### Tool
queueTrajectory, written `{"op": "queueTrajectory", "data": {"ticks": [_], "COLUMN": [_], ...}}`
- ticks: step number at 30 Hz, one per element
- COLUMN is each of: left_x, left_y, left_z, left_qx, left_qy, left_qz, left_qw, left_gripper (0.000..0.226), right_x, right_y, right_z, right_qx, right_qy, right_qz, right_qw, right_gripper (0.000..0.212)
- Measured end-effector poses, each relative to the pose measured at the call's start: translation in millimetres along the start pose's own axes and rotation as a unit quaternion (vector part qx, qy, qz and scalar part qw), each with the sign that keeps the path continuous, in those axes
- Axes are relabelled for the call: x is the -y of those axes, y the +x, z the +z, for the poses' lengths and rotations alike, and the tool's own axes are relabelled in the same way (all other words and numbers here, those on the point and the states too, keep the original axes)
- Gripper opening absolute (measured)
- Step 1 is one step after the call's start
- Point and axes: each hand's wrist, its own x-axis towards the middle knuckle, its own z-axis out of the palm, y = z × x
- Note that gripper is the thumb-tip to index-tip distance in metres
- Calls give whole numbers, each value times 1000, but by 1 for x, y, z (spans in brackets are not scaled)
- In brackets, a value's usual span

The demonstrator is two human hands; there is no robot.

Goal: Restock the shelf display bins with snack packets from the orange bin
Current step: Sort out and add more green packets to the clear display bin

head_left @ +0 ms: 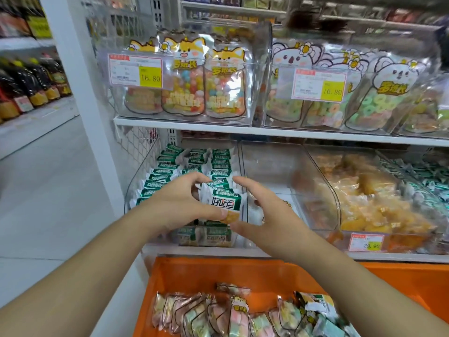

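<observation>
— Packet position? 
— Green-and-white snack packet (222,203) stands between my hands over the front of the left display bin (136,181), long axis left to right. 
— Fingers? 
— Left hand (177,203) pinches its left edge; right hand (264,212) fingers curve beside it, seemingly just touching. Orange bin (194,271) lies below.

above the orange bin (243,271): two hands (177,203), three yellow price tags (150,77), three fox candy bags (192,76), two clear bins on the upper shelf (262,130).
</observation>
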Motion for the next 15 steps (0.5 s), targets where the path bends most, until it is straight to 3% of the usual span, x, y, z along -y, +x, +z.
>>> {"op": "queueTrajectory", "data": {"ticks": [4,8,11,15], "left_x": [5,6,10,17], "left_y": [22,34,37,40], "left_z": [14,26,33,33], "left_qx": [-35,-8,28,9], "left_qy": [48,91,136,181], "left_qz": [10,17,28,55], "left_qw": [998,996,990,982], "left_gripper": [101,119,105,102], "right_x": [-16,-24,-27,-27], "right_y": [1,2,3,3], "right_z": [1,3,4,6], "right_qx": [-3,-6,-6,-10], "right_qy": [-48,-56,-56,-63], "right_qz": [-5,0,1,-6], "right_qw": [999,998,998,998], "right_gripper": [84,83,82,81]}}
